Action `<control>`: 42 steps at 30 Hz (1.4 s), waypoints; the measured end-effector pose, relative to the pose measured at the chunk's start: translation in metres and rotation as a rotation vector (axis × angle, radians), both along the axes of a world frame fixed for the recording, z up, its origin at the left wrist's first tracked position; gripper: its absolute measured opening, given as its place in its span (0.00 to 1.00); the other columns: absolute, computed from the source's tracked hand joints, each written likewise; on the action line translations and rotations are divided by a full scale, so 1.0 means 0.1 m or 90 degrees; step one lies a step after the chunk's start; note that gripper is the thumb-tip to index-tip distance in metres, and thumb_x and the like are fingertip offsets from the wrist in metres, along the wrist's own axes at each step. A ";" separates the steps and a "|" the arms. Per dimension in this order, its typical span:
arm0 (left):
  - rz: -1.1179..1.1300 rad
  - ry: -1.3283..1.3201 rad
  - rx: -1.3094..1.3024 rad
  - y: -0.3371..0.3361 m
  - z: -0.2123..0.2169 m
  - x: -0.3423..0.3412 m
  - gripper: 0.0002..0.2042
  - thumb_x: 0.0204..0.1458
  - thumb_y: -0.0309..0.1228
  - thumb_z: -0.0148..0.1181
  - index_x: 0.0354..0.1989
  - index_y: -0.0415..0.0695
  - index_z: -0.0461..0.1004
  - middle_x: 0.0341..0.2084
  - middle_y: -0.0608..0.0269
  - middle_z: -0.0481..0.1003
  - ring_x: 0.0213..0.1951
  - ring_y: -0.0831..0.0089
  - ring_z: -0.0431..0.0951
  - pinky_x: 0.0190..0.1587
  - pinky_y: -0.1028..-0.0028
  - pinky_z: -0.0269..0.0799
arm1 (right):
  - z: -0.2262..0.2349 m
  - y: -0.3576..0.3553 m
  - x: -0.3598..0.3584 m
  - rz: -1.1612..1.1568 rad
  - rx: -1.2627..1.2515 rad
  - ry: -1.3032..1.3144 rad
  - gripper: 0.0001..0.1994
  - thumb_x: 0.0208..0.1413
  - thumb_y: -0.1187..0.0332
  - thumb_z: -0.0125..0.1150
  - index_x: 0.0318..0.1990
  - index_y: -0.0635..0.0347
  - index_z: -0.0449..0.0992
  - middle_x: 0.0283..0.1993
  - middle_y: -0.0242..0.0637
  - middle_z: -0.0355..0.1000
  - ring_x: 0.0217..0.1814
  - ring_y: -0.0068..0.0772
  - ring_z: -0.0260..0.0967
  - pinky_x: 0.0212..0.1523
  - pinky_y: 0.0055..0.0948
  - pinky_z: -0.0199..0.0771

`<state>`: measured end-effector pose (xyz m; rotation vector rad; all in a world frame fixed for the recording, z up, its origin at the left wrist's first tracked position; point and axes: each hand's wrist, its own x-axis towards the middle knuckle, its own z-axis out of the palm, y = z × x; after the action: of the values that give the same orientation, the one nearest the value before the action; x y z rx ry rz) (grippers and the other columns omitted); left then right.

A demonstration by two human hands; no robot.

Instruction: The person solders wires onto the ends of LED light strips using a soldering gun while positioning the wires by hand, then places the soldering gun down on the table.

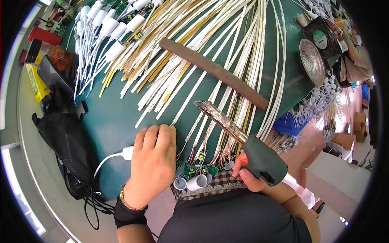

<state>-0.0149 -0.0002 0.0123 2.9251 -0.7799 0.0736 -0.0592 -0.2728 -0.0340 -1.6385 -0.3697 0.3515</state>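
My left hand (156,158) lies back-up on the green table, fingers together and curled down. Its fingertips press the near end of a thin white LED strip (187,101); what else is under them is hidden. A white plastic cap (128,153) with a white cord pokes out beside that hand. My right hand (251,178) grips the dark green handle of a soldering gun (263,160), whose worn metal tip points up and left, above the strips. Between my hands sit small green circuit boards (187,170) with wires and white tube caps (197,182).
A rusty metal bar (214,75) lies across many LED strips. White capped cords (108,28) heap at the back left, near a black bag (67,150). At right are a metal dish (312,62), a solder spool (320,39) and a blue bin (288,124). A person (358,60) sits far right.
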 end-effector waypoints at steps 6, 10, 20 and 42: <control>-0.007 0.003 -0.028 0.01 0.02 0.02 0.19 0.45 0.24 0.53 0.47 0.28 0.73 0.42 0.51 0.70 0.46 0.57 0.72 0.52 0.57 0.67 | -0.01 0.01 0.00 0.009 0.041 0.063 0.12 0.57 0.73 0.56 0.48 0.60 0.66 0.34 0.39 0.70 0.31 0.26 0.71 0.33 0.27 0.72; -0.002 0.012 -0.045 0.00 0.02 0.04 0.20 0.43 0.23 0.54 0.48 0.29 0.72 0.42 0.52 0.71 0.46 0.56 0.72 0.52 0.59 0.67 | -0.01 0.01 0.06 0.011 0.042 0.072 0.04 0.55 0.74 0.58 0.37 0.60 0.71 0.31 0.33 0.69 0.31 0.28 0.70 0.33 0.26 0.69; 0.002 0.040 -0.077 0.02 0.07 0.04 0.23 0.38 0.20 0.54 0.47 0.29 0.72 0.40 0.51 0.71 0.46 0.53 0.71 0.52 0.59 0.66 | -0.05 0.00 -0.02 -0.002 -0.026 -0.024 0.09 0.50 0.76 0.62 0.40 0.61 0.77 0.35 0.37 0.76 0.36 0.36 0.76 0.39 0.32 0.76; 0.025 0.051 -0.151 0.02 0.11 0.05 0.26 0.28 0.13 0.49 0.44 0.31 0.74 0.40 0.51 0.71 0.42 0.51 0.70 0.47 0.60 0.69 | -0.08 -0.05 -0.05 0.050 0.049 0.004 0.18 0.56 0.74 0.57 0.55 0.62 0.65 0.39 0.44 0.72 0.33 0.26 0.73 0.35 0.26 0.76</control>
<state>-0.0098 0.0020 0.0232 2.7013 -0.6525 0.0472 -0.0645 -0.2778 -0.0422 -1.5507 -0.4387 0.3965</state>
